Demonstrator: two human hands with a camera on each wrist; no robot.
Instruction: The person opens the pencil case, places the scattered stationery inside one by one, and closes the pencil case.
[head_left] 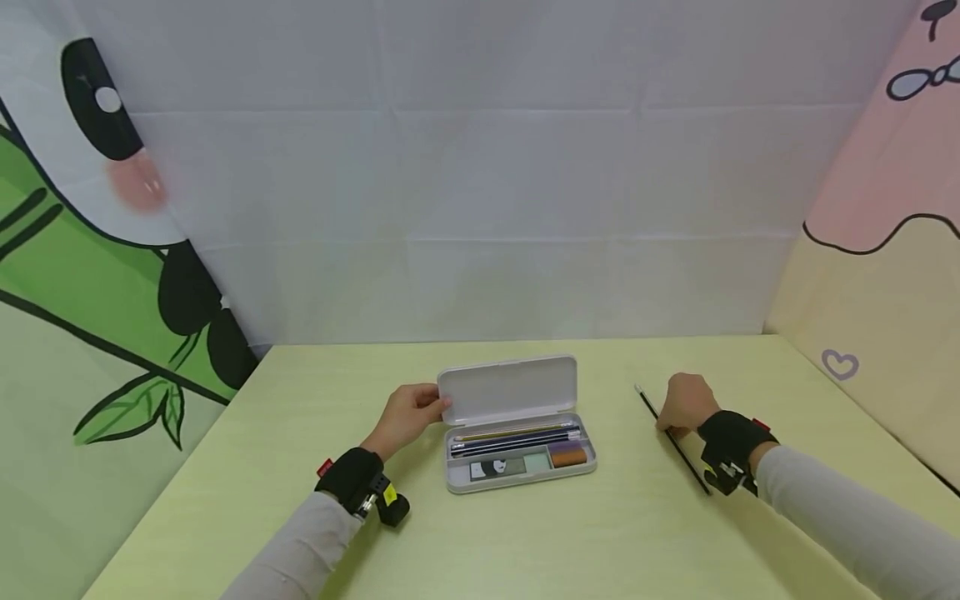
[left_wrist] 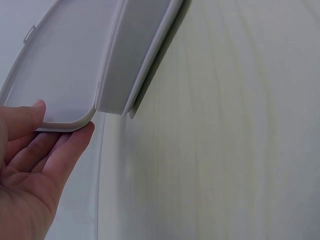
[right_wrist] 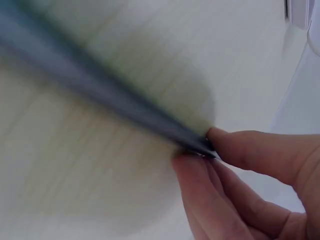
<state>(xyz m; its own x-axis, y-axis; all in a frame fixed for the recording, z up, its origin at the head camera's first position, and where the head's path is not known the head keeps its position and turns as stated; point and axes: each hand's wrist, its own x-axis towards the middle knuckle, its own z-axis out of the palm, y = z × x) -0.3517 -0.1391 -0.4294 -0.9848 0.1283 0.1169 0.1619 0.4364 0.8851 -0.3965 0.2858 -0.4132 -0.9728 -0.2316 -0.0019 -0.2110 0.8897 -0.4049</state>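
A pale grey pencil case (head_left: 525, 485) lies open on the table, its lid (head_left: 510, 392) raised at the back. My left hand (head_left: 405, 417) pinches the left end of that lid; in the left wrist view the thumb lies on the inner face and the fingers behind the rim. Several pencils (head_left: 513, 442) fill the back of the case, with a printed strip (head_left: 495, 468) and an orange-brown block (head_left: 567, 457) in front. Right of the case, my right hand (head_left: 688, 402) pinches a dark pencil (right_wrist: 125, 100) between thumb and fingers, its length slanting close over the table.
The pale yellow-green table (head_left: 337, 367) runs back to a white cloth wall (head_left: 510, 183). Cartoon-printed panels stand at the left (head_left: 90, 292) and right (head_left: 862, 275). Each wrist wears a black strap with a small camera.
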